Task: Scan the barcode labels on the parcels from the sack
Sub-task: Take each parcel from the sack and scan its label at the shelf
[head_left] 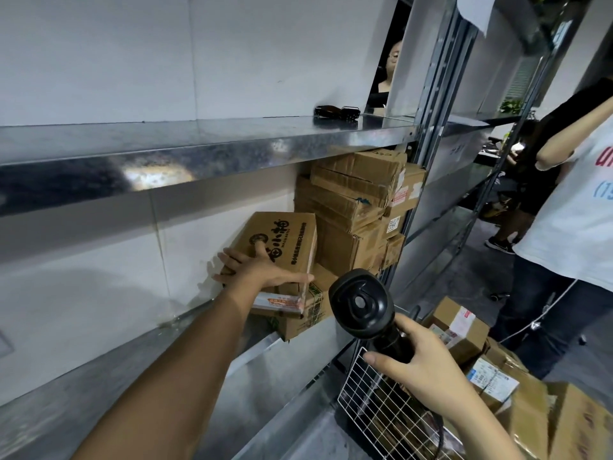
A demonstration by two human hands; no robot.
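Observation:
A brown printed cardboard parcel (285,240) lies tilted on another box on the metal shelf (99,376). My left hand (255,270) rests on its near end, fingers spread over the top and thumb along the lower edge by a red-and-white label (282,302). My right hand (421,360) grips the handle of a black barcode scanner (361,303), whose head points toward the parcel from the right. Several more labelled parcels (464,330) sit in a wire cart at the lower right.
Stacked brown boxes (358,200) fill the shelf's right end behind the parcel. A black device (336,111) lies on the upper shelf. A white wire cart wall (381,403) stands below my right hand. A person in a white shirt (577,220) stands at the right.

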